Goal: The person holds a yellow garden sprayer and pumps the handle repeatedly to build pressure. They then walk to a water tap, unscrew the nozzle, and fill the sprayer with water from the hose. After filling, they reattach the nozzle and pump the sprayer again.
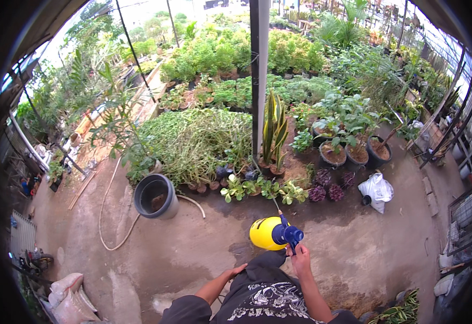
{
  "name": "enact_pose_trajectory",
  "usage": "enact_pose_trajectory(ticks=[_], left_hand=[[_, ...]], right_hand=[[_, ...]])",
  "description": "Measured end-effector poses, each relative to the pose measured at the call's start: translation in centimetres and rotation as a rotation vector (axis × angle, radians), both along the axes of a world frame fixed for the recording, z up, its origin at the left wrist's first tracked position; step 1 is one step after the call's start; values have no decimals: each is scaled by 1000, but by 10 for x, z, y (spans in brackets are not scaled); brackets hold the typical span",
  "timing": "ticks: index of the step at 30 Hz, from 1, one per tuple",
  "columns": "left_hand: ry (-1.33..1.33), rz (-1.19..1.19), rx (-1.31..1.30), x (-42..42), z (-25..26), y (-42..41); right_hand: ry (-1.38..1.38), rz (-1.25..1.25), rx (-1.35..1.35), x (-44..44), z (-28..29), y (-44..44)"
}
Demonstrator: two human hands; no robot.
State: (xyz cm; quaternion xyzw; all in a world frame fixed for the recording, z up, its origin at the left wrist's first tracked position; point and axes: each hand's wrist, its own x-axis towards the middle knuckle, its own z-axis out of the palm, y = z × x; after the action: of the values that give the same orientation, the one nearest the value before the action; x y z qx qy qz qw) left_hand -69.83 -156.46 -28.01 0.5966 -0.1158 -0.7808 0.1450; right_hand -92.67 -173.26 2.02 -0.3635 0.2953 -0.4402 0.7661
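A yellow pressure sprayer [264, 233] with a dark blue pump head is held out in front of my knees. My right hand [301, 259] grips its blue handle. From the head a thin spray wand with a brass-coloured fitting [280, 212] points away from me, towards low plants with pale-edged green leaves [263, 188]. Whether spray is coming out cannot be made out. My left hand [235, 271] rests on my dark-clothed left leg, with nothing seen in it and its fingers partly hidden.
A large grey pot [169, 202] stands left of the plants, near a pale hose [103, 210] on the concrete floor. Purple-leaved plants [326, 190] and a white plastic bag [375, 189] lie to the right. A post [258, 81] rises beside a snake plant [274, 133]. Sacks [72, 299] sit lower left.
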Motion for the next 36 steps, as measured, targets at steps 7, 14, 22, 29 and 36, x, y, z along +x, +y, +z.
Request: enact_pose_trajectory(ticks=[7,14,22,29,36], left_hand=[[-444,-422,-326,-30,26,-143],[-449,301,-827,-118,240,-332],[-62,60,-1230,-206,471,-446],[58,-84,-1086,-254,508,-488],[-202,19,-1627,-297,525,-510]], right_hand=[[-34,-198,-55,-40,30,-108],[102,-384,-133,-94,54,-217],[455,-396,-148,-139,84,-271],[291,-466,-49,-152,82,-287],[64,-386,162,-181,116,-334]])
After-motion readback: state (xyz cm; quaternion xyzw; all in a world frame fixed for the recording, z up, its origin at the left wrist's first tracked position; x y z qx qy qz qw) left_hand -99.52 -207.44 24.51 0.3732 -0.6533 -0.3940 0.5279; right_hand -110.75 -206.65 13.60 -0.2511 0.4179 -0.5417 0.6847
